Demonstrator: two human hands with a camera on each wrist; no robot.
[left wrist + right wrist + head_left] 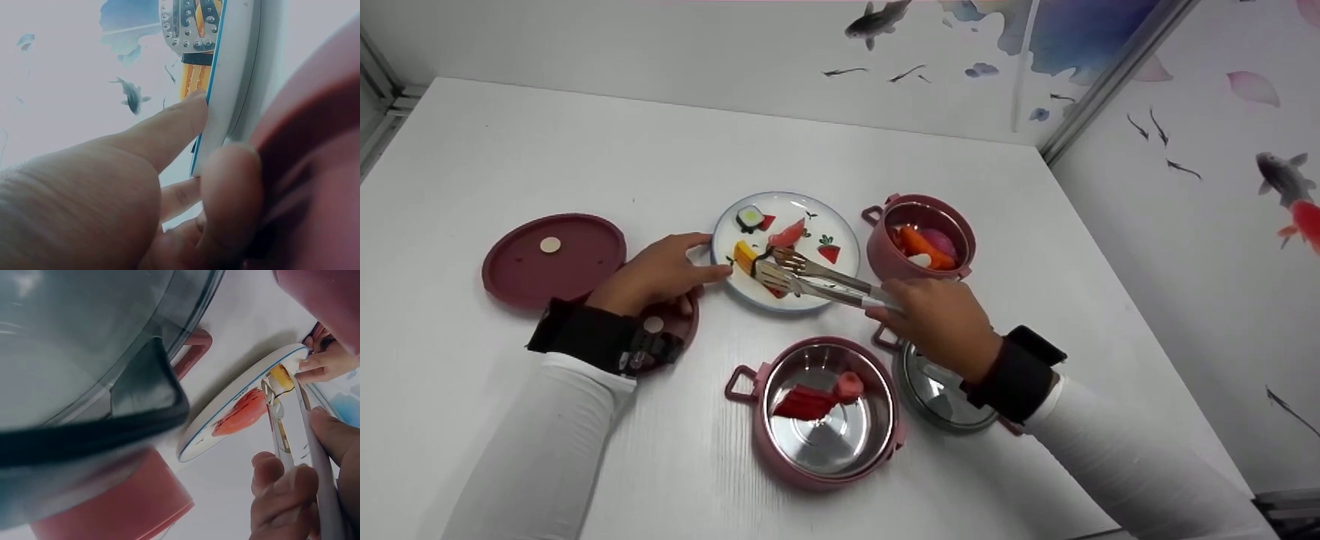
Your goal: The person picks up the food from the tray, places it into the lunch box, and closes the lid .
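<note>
My right hand point(937, 319) grips a pair of metal serving tongs point(840, 289) with pale handles. The slotted tips reach over the plate point(840, 225), beside a yellow toy sushi piece with a black band point(745, 257); whether they squeeze it I cannot tell. My left hand point(664, 266) holds the plate's left rim, thumb on the edge, as the left wrist view shows up close. On the plate also lie a toy sushi roll point(750, 217) and a pinkish-red piece point(787, 235). The yellow piece point(281, 377) shows at the tong tips in the right wrist view.
A red pot point(826, 457) holding red toy pieces stands in front. Behind my right hand another red pot point(881, 255) contains toy food. A glass lid point(949, 397) lies under my right forearm. Two dark red lids point(551, 270) are near my left arm, one partly covered by it.
</note>
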